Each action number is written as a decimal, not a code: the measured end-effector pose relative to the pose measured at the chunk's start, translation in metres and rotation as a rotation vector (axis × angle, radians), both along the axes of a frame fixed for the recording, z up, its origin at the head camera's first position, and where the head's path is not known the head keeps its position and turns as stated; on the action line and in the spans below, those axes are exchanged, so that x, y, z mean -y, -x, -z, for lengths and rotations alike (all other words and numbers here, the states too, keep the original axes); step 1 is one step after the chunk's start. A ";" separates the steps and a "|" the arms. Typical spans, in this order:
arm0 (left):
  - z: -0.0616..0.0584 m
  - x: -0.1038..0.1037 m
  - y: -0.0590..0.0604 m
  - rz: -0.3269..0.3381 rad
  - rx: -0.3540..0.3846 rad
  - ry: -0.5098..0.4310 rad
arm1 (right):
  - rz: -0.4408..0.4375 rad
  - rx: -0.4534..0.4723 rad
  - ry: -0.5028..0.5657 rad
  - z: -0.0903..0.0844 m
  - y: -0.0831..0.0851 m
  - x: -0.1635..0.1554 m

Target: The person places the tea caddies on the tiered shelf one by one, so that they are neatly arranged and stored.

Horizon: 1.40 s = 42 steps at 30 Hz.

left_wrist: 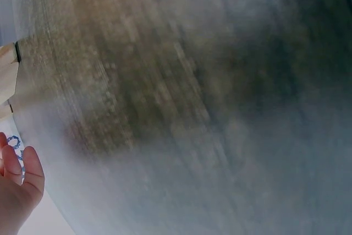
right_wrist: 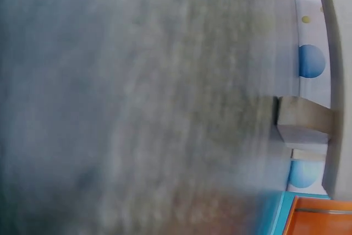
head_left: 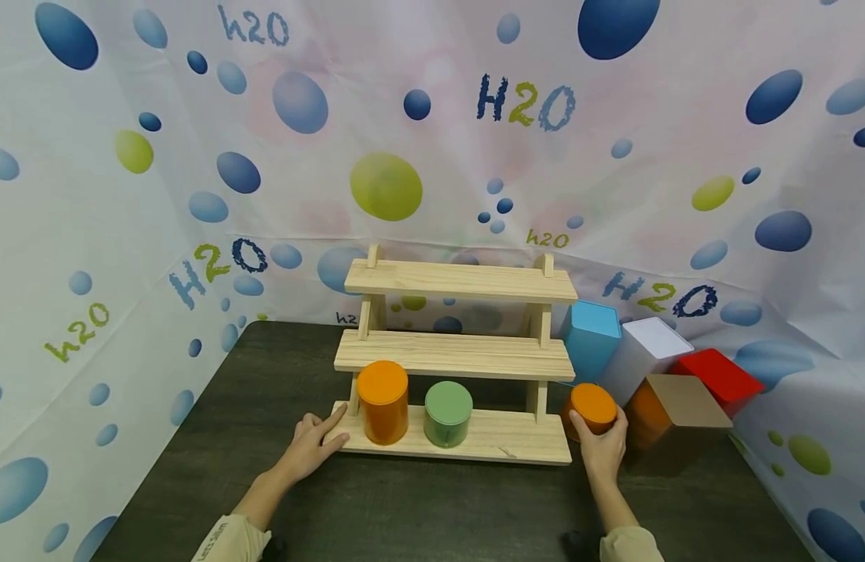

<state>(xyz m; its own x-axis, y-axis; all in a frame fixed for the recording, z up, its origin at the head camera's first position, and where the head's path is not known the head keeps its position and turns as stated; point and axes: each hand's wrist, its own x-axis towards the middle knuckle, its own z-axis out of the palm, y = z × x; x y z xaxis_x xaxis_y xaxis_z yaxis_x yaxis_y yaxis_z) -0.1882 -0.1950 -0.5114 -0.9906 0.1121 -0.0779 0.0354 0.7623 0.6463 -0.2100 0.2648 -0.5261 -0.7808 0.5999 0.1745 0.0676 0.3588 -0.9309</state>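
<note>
We are gripping the short orange canister (head_left: 594,404), right hand (head_left: 603,451), lower right of frame | it's standing roughly upright, just right of the wooden shelf (head_left: 517,439) | left hand (head_left: 307,448), farther off, is touching the shelf's left end, forefinger and thumb spread

Dark worktop (head_left: 460,507) with wooden shelf (head_left: 453,355)
The shelf's lowest board (head_left: 506,439) bears a tall orange cylinder (head_left: 385,406), left, and a green cylinder (head_left: 448,415); right of the shelf cluster a blue box (head_left: 590,340), white box (head_left: 638,361), red box (head_left: 718,376) and brown box (head_left: 674,425).
</note>
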 end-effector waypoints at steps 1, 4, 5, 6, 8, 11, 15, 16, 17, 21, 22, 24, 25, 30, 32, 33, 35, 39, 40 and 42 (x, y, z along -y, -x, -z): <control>0.000 0.000 0.000 -0.002 0.002 -0.001 | 0.001 -0.009 -0.005 -0.001 0.000 0.000; 0.000 -0.001 0.000 -0.006 0.010 -0.007 | -0.001 -0.037 -0.017 -0.007 -0.002 0.000; 0.000 -0.001 0.000 -0.007 0.012 -0.007 | -0.003 -0.045 -0.022 -0.009 -0.002 0.000; -0.001 -0.001 0.000 -0.009 0.015 -0.007 | -0.005 -0.053 -0.025 -0.012 -0.003 -0.001; -0.001 -0.001 0.000 -0.011 0.018 -0.005 | -0.015 -0.067 -0.032 -0.016 -0.005 -0.001; -0.001 -0.001 0.001 -0.009 0.016 0.000 | -0.032 -0.073 -0.048 -0.022 -0.008 -0.002; -0.001 -0.001 0.001 -0.005 0.008 0.000 | -0.059 -0.063 -0.068 -0.026 -0.012 -0.003; -0.001 -0.001 0.001 -0.005 0.006 -0.002 | -0.065 -0.061 -0.069 -0.027 -0.013 -0.003; -0.001 -0.001 0.001 -0.004 0.005 -0.003 | -0.070 -0.061 -0.070 -0.028 -0.014 -0.003; -0.002 -0.001 0.001 -0.003 0.004 -0.004 | -0.085 -0.065 -0.079 -0.030 -0.019 -0.004; -0.002 -0.001 0.001 -0.003 0.005 -0.004 | -0.088 -0.065 -0.085 -0.031 -0.020 -0.004; -0.002 -0.001 0.001 -0.002 0.005 -0.002 | -0.092 -0.063 -0.099 -0.032 -0.021 -0.003; -0.002 -0.001 0.001 -0.002 0.005 -0.002 | -0.096 -0.064 -0.102 -0.033 -0.022 -0.003; -0.001 -0.001 0.000 0.001 0.005 -0.002 | -0.114 -0.061 -0.108 -0.036 -0.027 0.002; -0.001 -0.001 0.000 0.000 0.005 -0.002 | -0.121 -0.057 -0.115 -0.036 -0.029 0.005; -0.002 -0.001 0.000 0.000 0.007 -0.003 | -0.129 -0.061 -0.116 -0.037 -0.030 0.006; -0.002 -0.001 0.000 -0.003 0.012 -0.003 | -0.144 -0.072 -0.118 -0.037 -0.031 0.009; -0.002 -0.002 -0.001 -0.010 0.020 0.000 | -0.181 -0.104 -0.112 -0.035 -0.034 0.013; -0.002 -0.002 -0.001 -0.010 0.020 0.000 | -0.189 -0.111 -0.115 -0.035 -0.035 0.015; -0.002 -0.002 -0.001 -0.011 0.020 0.001 | -0.205 -0.120 -0.124 -0.034 -0.036 0.017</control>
